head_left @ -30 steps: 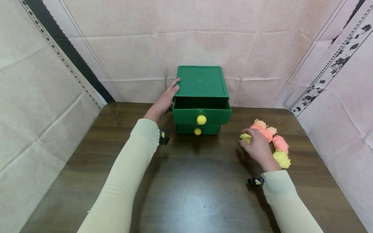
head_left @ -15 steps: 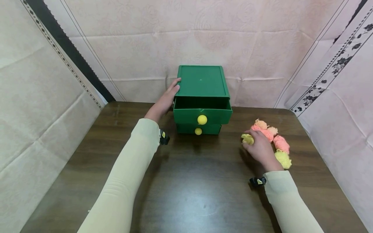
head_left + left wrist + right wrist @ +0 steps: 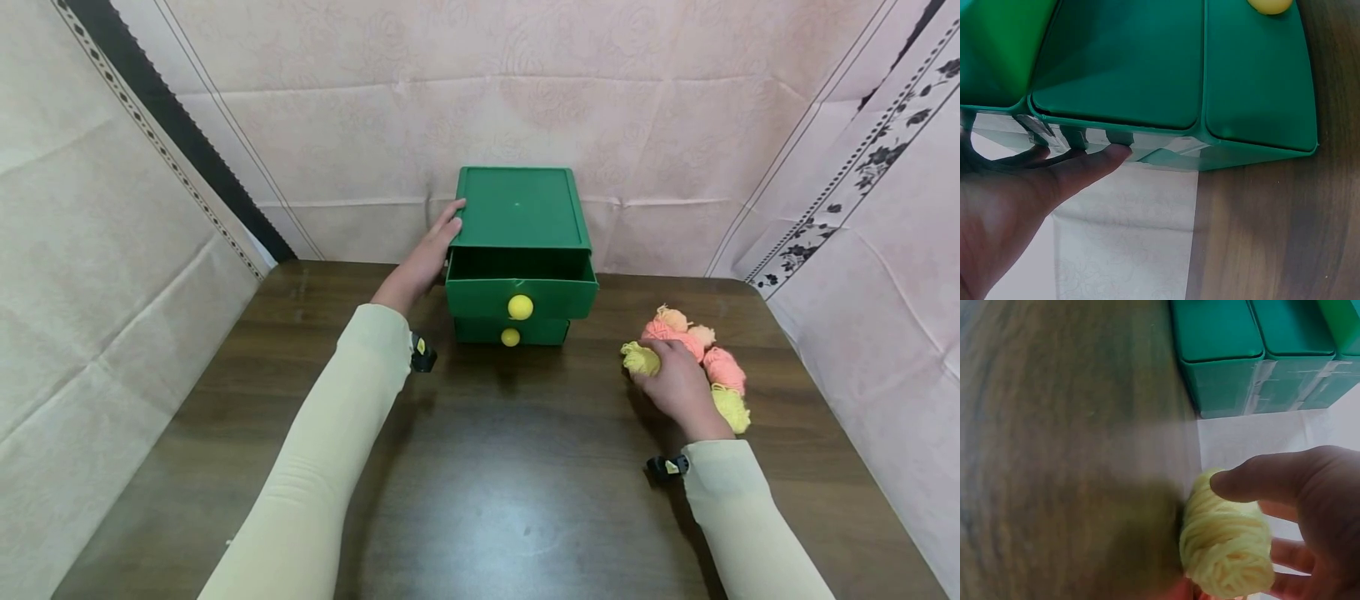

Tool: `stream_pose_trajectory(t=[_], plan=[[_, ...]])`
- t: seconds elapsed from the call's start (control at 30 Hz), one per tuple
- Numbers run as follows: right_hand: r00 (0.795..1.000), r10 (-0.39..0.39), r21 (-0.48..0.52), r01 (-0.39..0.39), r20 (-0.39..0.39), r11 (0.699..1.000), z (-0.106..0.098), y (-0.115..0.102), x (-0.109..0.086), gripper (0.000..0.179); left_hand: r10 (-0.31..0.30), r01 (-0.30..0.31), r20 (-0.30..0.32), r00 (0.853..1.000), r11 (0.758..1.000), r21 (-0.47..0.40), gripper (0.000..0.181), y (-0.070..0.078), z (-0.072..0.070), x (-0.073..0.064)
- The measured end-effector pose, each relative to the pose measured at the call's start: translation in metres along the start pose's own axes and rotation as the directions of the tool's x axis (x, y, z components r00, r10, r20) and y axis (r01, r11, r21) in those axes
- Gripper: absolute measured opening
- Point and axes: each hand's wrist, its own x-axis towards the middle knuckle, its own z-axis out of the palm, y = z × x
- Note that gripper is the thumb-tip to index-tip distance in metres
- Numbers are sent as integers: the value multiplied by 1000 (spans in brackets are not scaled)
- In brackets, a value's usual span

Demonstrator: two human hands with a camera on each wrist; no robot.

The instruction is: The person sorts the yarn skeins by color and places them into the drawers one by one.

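My left hand (image 3: 423, 254) rests against the left side of a green drawer cabinet (image 3: 517, 208), fingers extended; in the left wrist view the thumb (image 3: 1094, 167) touches its taped side. The top drawer (image 3: 525, 297), with a yellow knob (image 3: 521, 307), is pulled out. At the right, my right hand (image 3: 678, 383) is beside a yellow yarn ball (image 3: 639, 358) on the table. In the right wrist view its thumb (image 3: 1254, 478) lies lightly along the yarn ball's edge, with the fingers loosely behind and the palm apart from it.
Beside the right hand lie a pink yarn ball (image 3: 724, 371), another yellow yarn ball (image 3: 732, 410) and a peach yarn ball (image 3: 672, 318), among others. A pale patterned cloth (image 3: 360, 125) hangs behind the brown wooden table (image 3: 480, 467).
My right hand has shifted slightly right and loosened, so more of the yellow yarn ball shows beside its fingertips. The left hand and the cabinet have stayed as they were.
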Motion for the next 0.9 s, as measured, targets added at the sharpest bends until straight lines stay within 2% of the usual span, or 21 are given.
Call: stream_pose_trajectory(t=[0.17,0.7,0.9], plan=[[1000,6,-15,-5,20,1000,4,4,0,56,5,-5,10,1000,1000,-3,51,0,0,-1],[999,-30,-5,30,-27,1000,6,5,0,48,11,-11,17,1000,1000,-6,51,1,-1,-1],[995,-61,-3,61,-73,998,3,3,-1,46,14,-14,12,1000,1000,5,50,-1,-1,-1]])
